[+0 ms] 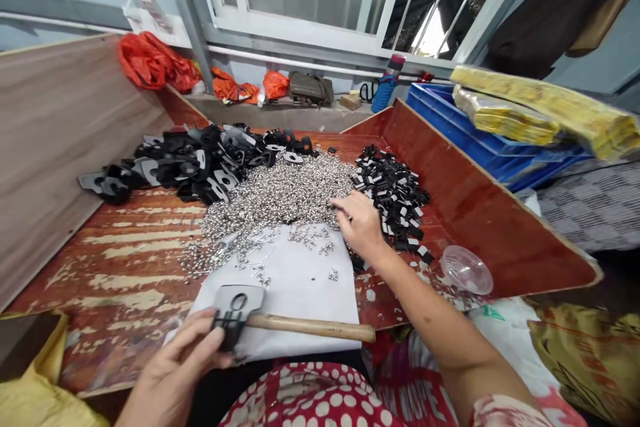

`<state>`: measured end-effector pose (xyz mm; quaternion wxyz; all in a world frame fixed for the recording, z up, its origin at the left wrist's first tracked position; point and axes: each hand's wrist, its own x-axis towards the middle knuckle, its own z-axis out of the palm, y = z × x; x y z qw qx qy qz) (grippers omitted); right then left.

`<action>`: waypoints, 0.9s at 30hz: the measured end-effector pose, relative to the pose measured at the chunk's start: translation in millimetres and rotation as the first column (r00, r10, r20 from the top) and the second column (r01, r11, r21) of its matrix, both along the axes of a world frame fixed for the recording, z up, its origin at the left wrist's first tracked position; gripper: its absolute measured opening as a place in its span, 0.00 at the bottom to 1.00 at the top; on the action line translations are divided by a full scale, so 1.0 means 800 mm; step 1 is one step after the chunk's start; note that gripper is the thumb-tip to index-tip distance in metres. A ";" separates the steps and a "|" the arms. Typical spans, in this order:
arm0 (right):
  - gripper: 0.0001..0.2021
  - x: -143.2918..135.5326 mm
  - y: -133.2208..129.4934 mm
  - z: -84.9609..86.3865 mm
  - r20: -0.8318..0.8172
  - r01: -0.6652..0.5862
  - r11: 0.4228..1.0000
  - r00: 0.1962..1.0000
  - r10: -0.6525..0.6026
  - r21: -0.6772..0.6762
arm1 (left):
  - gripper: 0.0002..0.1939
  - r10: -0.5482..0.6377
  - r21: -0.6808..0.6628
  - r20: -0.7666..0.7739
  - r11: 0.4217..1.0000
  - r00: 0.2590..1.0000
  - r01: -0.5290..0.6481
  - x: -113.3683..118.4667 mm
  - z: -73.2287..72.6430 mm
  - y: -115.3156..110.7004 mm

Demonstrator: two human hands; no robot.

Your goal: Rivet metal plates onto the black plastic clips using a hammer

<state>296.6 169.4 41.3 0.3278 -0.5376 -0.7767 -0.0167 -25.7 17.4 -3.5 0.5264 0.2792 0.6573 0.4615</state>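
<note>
My left hand [187,353] is closed on a black plastic clip with a grey plate [240,299], which has an oval hole in it. The clip is held low over the white sheet [300,280], beside a wooden tool handle [320,327]; the head of that tool is hidden. Out at the right side of a heap of small shiny metal rivets [285,190] is my right hand [361,225], thumb and index finger drawn near each other. Whatever is between those fingertips is too small to tell. Small black-and-white pieces [395,193] lie just beyond it.
Many black clips [200,157] are piled at the back left of the worn red board. A clear plastic bowl [467,269] sits at the right. Raised wooden sides [480,200] border the work surface. Behind the right side stands a blue crate [445,113] with yellow packets.
</note>
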 end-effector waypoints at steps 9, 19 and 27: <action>0.12 -0.121 -0.122 -0.015 -0.472 -0.414 0.910 0.806 0.356 -0.020 | 0.14 -0.267 0.176 0.403 0.961 0.875 0.213 0.083 0.047 0.020; 0.18 -0.141 -0.161 -0.026 -0.636 -0.491 0.837 0.732 0.246 -0.242 | 0.17 -0.330 0.204 0.265 0.938 0.906 0.282 0.053 0.020 0.008; 0.15 -0.147 -0.051 -0.019 -0.250 -0.398 0.705 0.917 0.310 -0.587 | 0.17 -0.211 0.165 0.170 0.969 0.962 0.184 0.014 0.003 0.003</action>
